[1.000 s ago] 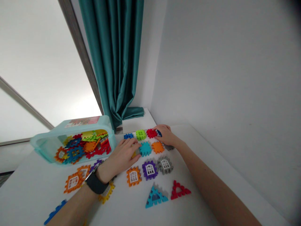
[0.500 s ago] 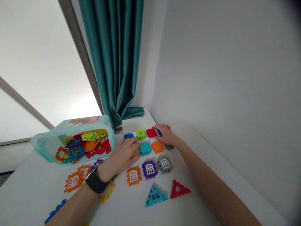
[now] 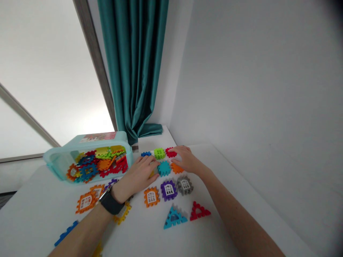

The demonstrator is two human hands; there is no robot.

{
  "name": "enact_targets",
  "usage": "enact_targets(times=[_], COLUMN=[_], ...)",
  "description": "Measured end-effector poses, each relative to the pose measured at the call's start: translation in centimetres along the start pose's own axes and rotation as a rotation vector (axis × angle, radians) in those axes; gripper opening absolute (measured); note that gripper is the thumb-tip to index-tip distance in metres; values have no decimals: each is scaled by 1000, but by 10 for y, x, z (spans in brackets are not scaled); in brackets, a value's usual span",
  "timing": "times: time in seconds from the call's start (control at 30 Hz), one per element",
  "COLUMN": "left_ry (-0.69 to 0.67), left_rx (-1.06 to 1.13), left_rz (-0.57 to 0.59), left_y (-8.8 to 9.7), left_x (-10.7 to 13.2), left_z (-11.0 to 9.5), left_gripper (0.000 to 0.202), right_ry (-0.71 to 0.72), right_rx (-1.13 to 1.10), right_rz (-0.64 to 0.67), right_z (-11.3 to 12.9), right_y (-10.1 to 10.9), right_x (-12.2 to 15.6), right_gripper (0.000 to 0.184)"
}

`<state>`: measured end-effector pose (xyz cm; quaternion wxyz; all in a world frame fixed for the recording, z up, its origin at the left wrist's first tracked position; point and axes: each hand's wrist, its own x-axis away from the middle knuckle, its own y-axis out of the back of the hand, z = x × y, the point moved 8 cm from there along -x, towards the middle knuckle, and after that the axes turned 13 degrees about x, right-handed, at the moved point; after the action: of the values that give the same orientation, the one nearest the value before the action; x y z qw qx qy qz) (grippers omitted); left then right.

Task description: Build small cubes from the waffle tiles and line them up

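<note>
My left hand (image 3: 142, 172), with a dark smartwatch (image 3: 111, 200) on its wrist, lies over the left end of the tile rows. Its thumb and index finger are apart, with a mostly hidden yellow tile (image 3: 152, 174) between them. Beside those fingertips is a turquoise square tile (image 3: 164, 168). My right hand (image 3: 187, 159) hovers at the right end, fingers apart and the fingertips by a red tile (image 3: 170, 152). Its thumb is over an orange tile (image 3: 177, 169), partly covering it. A lime tile (image 3: 159, 153) and a blue tile (image 3: 146, 154) complete the back row.
Nearer me are window tiles in orange (image 3: 151, 196), purple (image 3: 169, 190) and grey (image 3: 184, 185). A turquoise triangle (image 3: 174, 218) and a red triangle (image 3: 199, 211) lie in front. A tipped translucent bin (image 3: 56, 160) full of pieces stands left. The wall (image 3: 241, 89) borders the right.
My right hand has moved slightly left, off the dark blue piece it was at, toward the red and orange tiles. My left hand has stayed nearly in place. The view has shifted a little.
</note>
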<state>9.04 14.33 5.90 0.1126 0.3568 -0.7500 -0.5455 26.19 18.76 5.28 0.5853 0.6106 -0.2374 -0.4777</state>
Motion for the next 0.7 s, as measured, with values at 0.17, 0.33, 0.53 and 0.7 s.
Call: enact_targets(times=[0.17,0.33,0.53,0.7], left_ry=[-23,-38,-31,8], left_rx=[-1,0,12,-20], left_rz=[4,1,-17,-49], left_y=[3,7,22,46], left_x=[3,13,37,61], left_z=[-8,-19,-25,-18], left_gripper=[32,31,27,24], right_ry=[74,80,77,93], right_rx=[-24,-55,-95,-107], right_rz=[4,-34,-7,-4], right_z=[29,49,76,100], right_y=[6,11,12,12], right_x=[16,32,39,35], right_gripper=[34,33,29,30])
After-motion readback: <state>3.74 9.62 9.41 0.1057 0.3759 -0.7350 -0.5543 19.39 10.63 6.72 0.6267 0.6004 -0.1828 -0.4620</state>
